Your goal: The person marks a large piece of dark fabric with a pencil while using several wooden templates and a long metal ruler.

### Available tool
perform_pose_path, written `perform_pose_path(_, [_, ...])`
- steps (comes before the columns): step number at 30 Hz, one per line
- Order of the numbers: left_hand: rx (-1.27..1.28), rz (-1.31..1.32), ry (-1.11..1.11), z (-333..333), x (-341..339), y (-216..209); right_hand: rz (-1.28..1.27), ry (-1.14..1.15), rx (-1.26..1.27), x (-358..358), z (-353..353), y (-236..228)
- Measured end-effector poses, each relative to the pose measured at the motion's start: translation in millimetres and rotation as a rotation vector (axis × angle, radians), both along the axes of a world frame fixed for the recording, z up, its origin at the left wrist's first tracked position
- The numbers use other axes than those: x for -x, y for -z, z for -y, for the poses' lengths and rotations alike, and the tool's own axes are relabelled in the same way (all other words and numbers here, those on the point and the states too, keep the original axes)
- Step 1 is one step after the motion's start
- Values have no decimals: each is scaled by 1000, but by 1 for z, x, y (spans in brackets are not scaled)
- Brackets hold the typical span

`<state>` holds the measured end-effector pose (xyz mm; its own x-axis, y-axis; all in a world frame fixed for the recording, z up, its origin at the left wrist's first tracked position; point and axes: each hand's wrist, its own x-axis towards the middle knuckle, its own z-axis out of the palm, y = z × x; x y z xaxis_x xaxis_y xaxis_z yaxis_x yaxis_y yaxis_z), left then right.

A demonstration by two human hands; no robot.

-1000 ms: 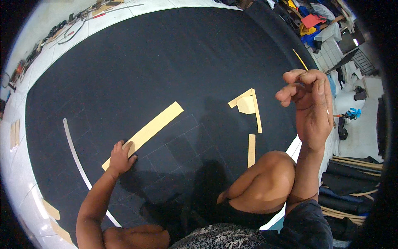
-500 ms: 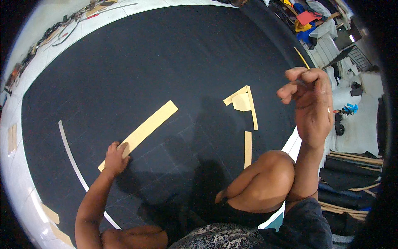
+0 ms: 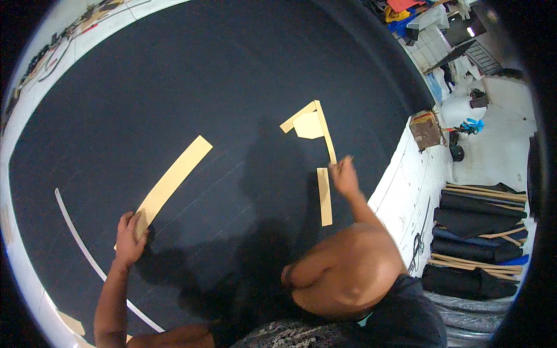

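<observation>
A long tan strip (image 3: pixel 174 180), perhaps card or thin board, lies slanted on black fabric (image 3: pixel 203 75). My left hand (image 3: pixel 131 239) grips its near end, thumb on top and fingers over the left edge. At the right, my right hand (image 3: pixel 346 175) is pinched and slightly blurred beside the lower end of a narrow tan strip (image 3: pixel 326 133). The thin yellow stick seen in it earlier is now mostly hidden. A five-sided tan piece (image 3: pixel 308 125) lies between that strip and a short slanted strip (image 3: pixel 297 117). Below is another short tan strip (image 3: pixel 324 197).
A long, thin pale ruler-like strip (image 3: pixel 87 255) lies left of my left hand. Faint pale lines cross the fabric. My bent knee (image 3: pixel 354 267) rises beneath my right arm. A box (image 3: pixel 425 130) sits on white tiles, with rolls of dark material (image 3: pixel 476 243) at the right.
My right hand has come down from its raised place to the narrow tan strip. The view has shifted, and my left hand stays on the long strip's near end.
</observation>
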<state>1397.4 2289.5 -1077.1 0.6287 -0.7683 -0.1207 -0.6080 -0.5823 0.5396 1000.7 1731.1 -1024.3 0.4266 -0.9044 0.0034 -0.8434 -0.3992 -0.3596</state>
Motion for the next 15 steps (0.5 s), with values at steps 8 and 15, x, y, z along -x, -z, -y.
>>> perform_pose_path(8, [-161,3,-78,-65,-4,-23,27,409,-33,73,-70,80])
perform_pose_path(15, [-242,-28,-13,-72,14,-19,122,337,4,18,-60,99])
